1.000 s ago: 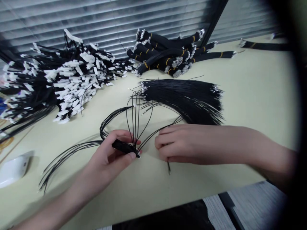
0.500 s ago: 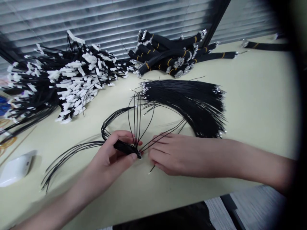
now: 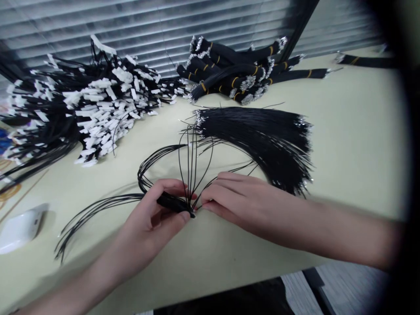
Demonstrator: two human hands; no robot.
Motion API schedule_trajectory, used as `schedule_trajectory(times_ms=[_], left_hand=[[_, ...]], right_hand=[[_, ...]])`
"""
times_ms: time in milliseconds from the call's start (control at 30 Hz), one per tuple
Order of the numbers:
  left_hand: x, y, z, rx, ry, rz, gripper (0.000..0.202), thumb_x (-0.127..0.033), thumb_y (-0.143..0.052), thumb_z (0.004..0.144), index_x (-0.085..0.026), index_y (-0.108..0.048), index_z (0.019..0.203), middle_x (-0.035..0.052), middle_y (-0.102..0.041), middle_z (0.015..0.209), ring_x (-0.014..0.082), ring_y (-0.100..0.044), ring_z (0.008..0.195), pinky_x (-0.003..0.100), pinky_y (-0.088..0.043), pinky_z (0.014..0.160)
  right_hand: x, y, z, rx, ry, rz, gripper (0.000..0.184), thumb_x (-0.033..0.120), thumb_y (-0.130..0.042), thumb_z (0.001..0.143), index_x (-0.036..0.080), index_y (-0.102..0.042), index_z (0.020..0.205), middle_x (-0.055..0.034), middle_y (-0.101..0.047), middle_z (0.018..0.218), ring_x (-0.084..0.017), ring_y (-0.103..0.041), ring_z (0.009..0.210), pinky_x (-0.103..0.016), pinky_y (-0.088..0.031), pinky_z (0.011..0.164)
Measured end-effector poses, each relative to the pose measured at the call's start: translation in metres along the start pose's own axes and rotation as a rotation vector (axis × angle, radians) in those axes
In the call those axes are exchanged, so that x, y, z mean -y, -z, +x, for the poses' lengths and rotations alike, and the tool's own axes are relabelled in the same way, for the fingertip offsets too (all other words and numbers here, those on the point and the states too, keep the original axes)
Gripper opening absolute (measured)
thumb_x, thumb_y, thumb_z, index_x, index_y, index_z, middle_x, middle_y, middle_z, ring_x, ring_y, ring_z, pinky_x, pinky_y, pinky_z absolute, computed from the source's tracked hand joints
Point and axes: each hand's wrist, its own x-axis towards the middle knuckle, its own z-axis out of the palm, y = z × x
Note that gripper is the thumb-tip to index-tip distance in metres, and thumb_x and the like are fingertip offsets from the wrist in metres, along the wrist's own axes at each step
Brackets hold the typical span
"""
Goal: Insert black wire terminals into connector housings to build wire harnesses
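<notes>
My left hand [image 3: 154, 218] pinches a small black connector [image 3: 172, 203] between thumb and fingers, low in the middle of the pale table [image 3: 344, 131]. Several thin black wires [image 3: 190, 162] loop up and out of that connector. My right hand [image 3: 239, 201] lies right beside it, fingertips closed on the end of one thin black wire at the connector's tip. More loose black wires [image 3: 95, 210] trail left from under my left hand.
A fan of loose black wires with metal tips [image 3: 262, 135] lies just behind my right hand. A heap of wires with white connectors [image 3: 92, 105] fills the back left, banded black bundles [image 3: 236, 70] the back centre. A white device [image 3: 19, 227] sits at the left edge.
My right hand has slid left from beside the loose wires to the connector, bringing one wire's end up to its tip. My left hand has stayed put.
</notes>
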Motion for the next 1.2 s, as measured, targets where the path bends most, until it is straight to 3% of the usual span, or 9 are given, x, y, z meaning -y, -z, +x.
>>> schedule_trajectory(times_ms=[467, 733, 900, 1200], left_hand=[[0.0032, -0.0019, -0.0013, -0.005, -0.002, -0.019, 0.025, -0.023, -0.058, 0.086, -0.026, -0.048, 0.109, 0.0029, -0.056, 0.112, 0.0193, -0.056, 0.107, 0.031, -0.051, 0.089], [0.0008, -0.0028, -0.0006, -0.020, -0.002, 0.009, 0.025, -0.024, -0.057, 0.085, -0.026, -0.049, 0.108, 0.0035, -0.057, 0.111, 0.0194, -0.057, 0.104, 0.030, -0.051, 0.087], [0.0020, -0.0014, -0.0012, -0.021, -0.006, 0.020, 0.026, -0.024, -0.058, 0.085, -0.027, -0.049, 0.109, 0.0020, -0.056, 0.111, 0.0178, -0.057, 0.103, 0.027, -0.051, 0.086], [0.0014, -0.0028, -0.0017, -0.030, -0.010, 0.029, 0.025, -0.025, -0.059, 0.085, -0.029, -0.050, 0.108, 0.0009, -0.057, 0.110, 0.0177, -0.057, 0.102, 0.026, -0.051, 0.086]], right_hand=[[0.0070, 0.0023, 0.0007, 0.034, 0.104, -0.283, 0.015, -0.001, -0.049, 0.078, 0.011, -0.057, 0.083, -0.0049, -0.057, 0.080, -0.019, -0.047, 0.068, -0.033, -0.040, 0.064], [0.0070, 0.0006, 0.0011, 0.027, 0.119, -0.317, 0.017, -0.002, -0.047, 0.079, 0.011, -0.056, 0.084, -0.0047, -0.055, 0.079, -0.018, -0.046, 0.067, -0.033, -0.035, 0.065], [0.0077, 0.0036, 0.0015, 0.013, 0.157, -0.330, 0.023, -0.002, -0.046, 0.077, 0.007, -0.058, 0.095, -0.0062, -0.054, 0.084, -0.019, -0.045, 0.070, -0.034, -0.038, 0.071], [0.0089, 0.0037, -0.0003, 0.040, 0.167, -0.357, 0.021, 0.001, -0.045, 0.077, 0.008, -0.058, 0.091, -0.0070, -0.050, 0.084, -0.021, -0.043, 0.075, -0.037, -0.039, 0.073]])
